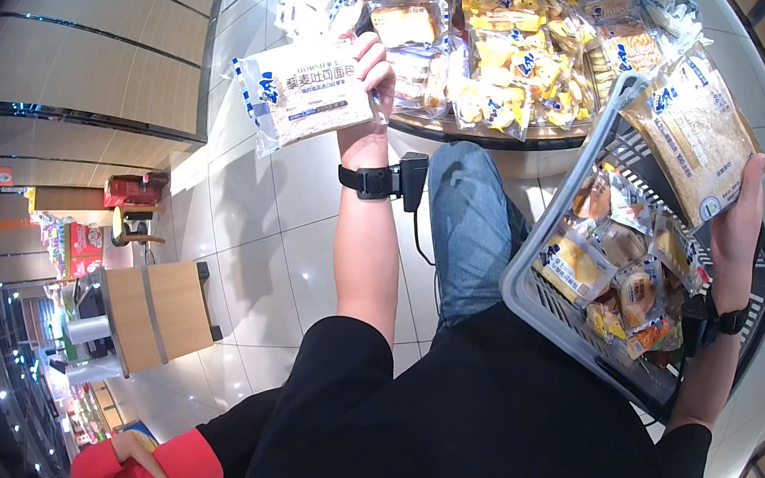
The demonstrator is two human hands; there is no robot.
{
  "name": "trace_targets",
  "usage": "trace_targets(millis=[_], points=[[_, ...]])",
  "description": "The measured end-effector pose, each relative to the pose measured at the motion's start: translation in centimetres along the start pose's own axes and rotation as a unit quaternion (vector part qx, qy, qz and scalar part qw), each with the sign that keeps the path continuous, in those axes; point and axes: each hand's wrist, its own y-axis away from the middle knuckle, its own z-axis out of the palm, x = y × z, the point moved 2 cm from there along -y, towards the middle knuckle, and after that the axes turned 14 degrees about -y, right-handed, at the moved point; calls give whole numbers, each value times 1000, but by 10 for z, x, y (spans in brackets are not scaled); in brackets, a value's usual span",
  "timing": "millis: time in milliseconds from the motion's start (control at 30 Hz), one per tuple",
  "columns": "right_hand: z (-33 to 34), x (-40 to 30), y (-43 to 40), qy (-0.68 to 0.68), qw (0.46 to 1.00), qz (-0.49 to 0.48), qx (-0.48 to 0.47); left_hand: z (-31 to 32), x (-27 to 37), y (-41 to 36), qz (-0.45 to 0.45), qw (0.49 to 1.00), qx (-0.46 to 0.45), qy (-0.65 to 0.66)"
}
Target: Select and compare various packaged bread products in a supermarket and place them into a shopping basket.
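Observation:
My left hand [374, 75] grips a flat clear-and-white plastic package of sliced toast bread [314, 94] by its right end, held up to the left of the bakery display. My right hand [734, 211] holds a larger bag of brown sliced bread [697, 132] by its lower right corner. That bag is tilted over the far right part of a grey plastic shopping basket [544, 238]. Inside the basket lie several small wrapped breads and cakes [635, 288]. A yellowish bread packet [570, 267] lies at the basket's left side.
A rounded display stand [485, 133] carries several packaged breads, including yellow-wrapped buns [523, 65]. My jeans-clad leg [469, 227] is left of the basket. A wooden counter [158, 314] stands at left. A person in a red shirt [173, 474] is at lower left, holding papers.

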Motion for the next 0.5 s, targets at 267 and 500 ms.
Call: trace_targets(millis=[267,500], points=[[5,1,0,15,1000,1,12,1,-5,1,4,1000,1,1],[1,4,-3,56,998,17,10,-10,9,0,14,999,-10,-49]])
